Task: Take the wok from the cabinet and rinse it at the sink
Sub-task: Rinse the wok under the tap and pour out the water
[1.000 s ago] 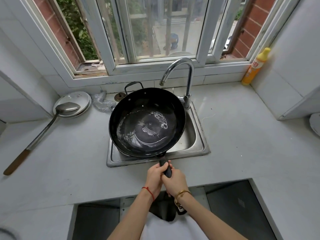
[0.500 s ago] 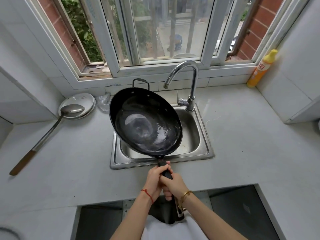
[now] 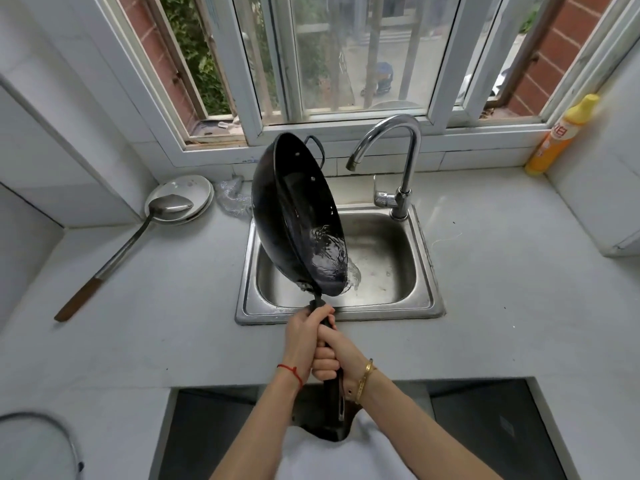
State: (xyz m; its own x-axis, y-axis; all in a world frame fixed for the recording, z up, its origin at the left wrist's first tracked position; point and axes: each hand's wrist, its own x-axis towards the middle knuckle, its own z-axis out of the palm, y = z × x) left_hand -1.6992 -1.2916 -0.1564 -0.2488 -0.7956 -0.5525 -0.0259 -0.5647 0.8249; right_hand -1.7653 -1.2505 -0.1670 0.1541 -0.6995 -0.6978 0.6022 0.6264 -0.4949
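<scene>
A pale, matte stone-look bench (image 3: 502, 306) wraps a small square steel sink (image 3: 381, 271), where a black round wok (image 3: 294, 216) hangs tipped steeply on edge, its bowl facing three o'clock and water spilling off its lower rim into the basin. Both hands are stacked on the wok's long dark handle at six o'clock of the sink: the left hand (image 3: 304, 337) is clamped nearer the pan, the right hand (image 3: 334, 355) is clamped just behind it. A curved chrome tap (image 3: 398, 161) stands at one o'clock, no stream visible from its spout. At nine o'clock a steel ladle (image 3: 152, 216) with a wooden end rests across stacked white plates (image 3: 194, 192); a yellow bottle (image 3: 561, 133) stands at two o'clock by the window. The rinse looks close to finished. The risks: a wet, smooth handle could twist under the pan's weight, or the raised rim could swing into the tap and splash water onto the bench.
</scene>
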